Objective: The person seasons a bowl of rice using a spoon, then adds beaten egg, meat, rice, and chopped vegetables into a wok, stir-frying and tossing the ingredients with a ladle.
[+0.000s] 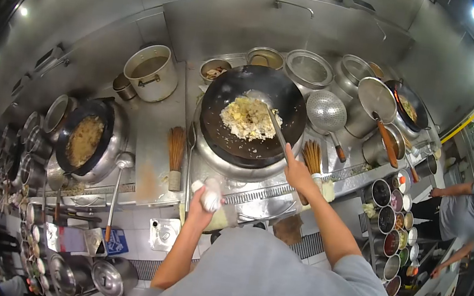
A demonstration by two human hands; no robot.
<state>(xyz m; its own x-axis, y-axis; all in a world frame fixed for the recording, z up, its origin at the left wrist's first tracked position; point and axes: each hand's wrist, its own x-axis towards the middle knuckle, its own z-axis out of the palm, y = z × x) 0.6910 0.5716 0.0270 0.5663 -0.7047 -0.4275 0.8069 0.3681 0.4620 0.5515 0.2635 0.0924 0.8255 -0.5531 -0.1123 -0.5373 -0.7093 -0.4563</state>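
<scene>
In the large black wok (239, 80) on the burner in front of me lies a heap of fried rice with egg (246, 119). My right hand (300, 173) is closed around the handle of a ladle (277, 130), whose metal head rests at the far side of the rice, partly hidden by it. My left hand (201, 207) is closed on a bundled white cloth (211, 197), near the counter's front edge and apart from the wok. Left of the wok stands a bamboo brush (175, 151); another bamboo brush (312, 154) is to its right.
A perforated skimmer (326, 111) lies right of the wok. A second wok with food (85, 140) stands at the left, and a tall pot (153, 72) at the back. Ingredient containers (386, 218) line the right side, where another person (466, 206) stands.
</scene>
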